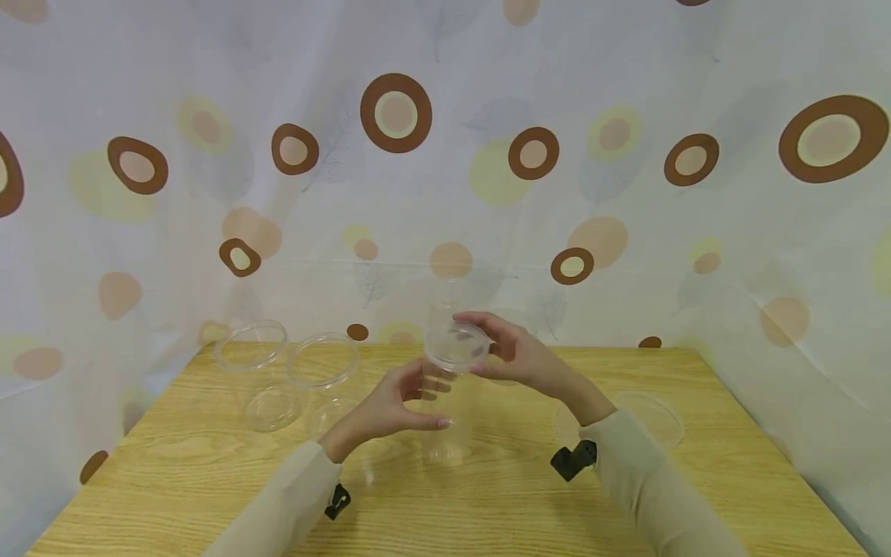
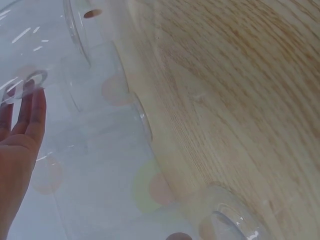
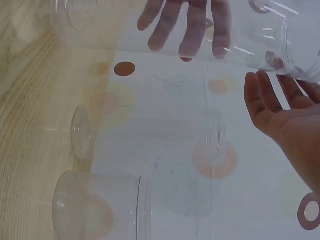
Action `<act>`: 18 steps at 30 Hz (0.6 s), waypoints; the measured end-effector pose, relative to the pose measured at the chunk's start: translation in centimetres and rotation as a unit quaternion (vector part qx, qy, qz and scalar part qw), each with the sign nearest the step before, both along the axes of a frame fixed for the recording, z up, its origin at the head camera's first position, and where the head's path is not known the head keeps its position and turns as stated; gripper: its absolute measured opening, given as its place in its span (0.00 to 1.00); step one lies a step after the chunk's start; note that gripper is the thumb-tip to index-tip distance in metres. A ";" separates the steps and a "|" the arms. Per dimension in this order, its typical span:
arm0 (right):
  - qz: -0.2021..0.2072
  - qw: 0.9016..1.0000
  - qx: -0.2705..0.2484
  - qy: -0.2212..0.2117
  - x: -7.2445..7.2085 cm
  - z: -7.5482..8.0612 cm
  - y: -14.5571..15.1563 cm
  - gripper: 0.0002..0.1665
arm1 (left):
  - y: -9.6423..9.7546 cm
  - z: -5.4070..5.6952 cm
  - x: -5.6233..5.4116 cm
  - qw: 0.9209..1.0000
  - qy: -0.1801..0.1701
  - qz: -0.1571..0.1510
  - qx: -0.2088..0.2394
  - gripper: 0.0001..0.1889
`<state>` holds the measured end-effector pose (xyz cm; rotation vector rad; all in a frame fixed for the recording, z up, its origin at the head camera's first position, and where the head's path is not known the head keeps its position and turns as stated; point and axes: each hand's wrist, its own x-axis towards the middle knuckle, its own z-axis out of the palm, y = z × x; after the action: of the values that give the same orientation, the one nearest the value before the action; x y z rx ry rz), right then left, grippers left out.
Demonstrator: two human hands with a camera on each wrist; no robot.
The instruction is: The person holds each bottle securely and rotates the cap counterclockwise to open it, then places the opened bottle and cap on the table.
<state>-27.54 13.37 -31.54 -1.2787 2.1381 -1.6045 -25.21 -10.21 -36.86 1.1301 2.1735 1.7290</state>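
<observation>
A tall clear plastic jar (image 1: pixel 448 445) stands upright between the two hands, near the middle of the wooden table. My left hand (image 1: pixel 398 406) reaches round its side, thumb in front and fingers behind, showing through the clear wall. Over at the top, my right hand (image 1: pixel 518 356) grips the round clear rim (image 1: pixel 455 365), thumb on the near side and fingers on the far side. In the right wrist view, the right hand (image 3: pixel 290 110) has its fingertips at that rim, while left-hand fingers (image 3: pixel 187 30) show through the jar.
Two clear jars (image 1: pixel 252 365) (image 1: pixel 324 383) stand open-topped at the left. Clear round shapes (image 1: pixel 661 422) lie by the right forearm, partly hidden by it. More clear containers (image 3: pixel 100 205) appear in the right wrist view. A patterned sheet (image 1: pixel 445 193) hangs behind the table (image 1: pixel 209 480).
</observation>
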 end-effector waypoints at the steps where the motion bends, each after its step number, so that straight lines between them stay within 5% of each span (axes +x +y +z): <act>1: 0.016 1.000 -0.001 -0.009 -0.1 0.1 0.2 0.38 | 0.0 0.0 0.0 1.000 -0.002 -0.007 -0.003 0.36; 11: 0.091 0.994 -0.021 -0.063 -0.6 0.4 0.8 0.42 | 0.1 0.0 0.1 0.999 -0.008 -0.037 -0.003 0.36; 14: 0.080 0.995 -0.027 -0.054 -0.4 0.3 0.7 0.41 | 0.2 0.3 0.4 1.000 -0.004 -0.026 -0.007 0.35; 18: 0.009 1.000 -0.028 -0.005 0.4 0.1 0.3 0.41 | 0.3 -0.1 0.1 1.000 0.005 -0.002 -0.006 0.35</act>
<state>-27.16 13.66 -31.48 -1.3001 2.0838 -1.6701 -25.08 -9.95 -36.95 1.1409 2.1833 1.7098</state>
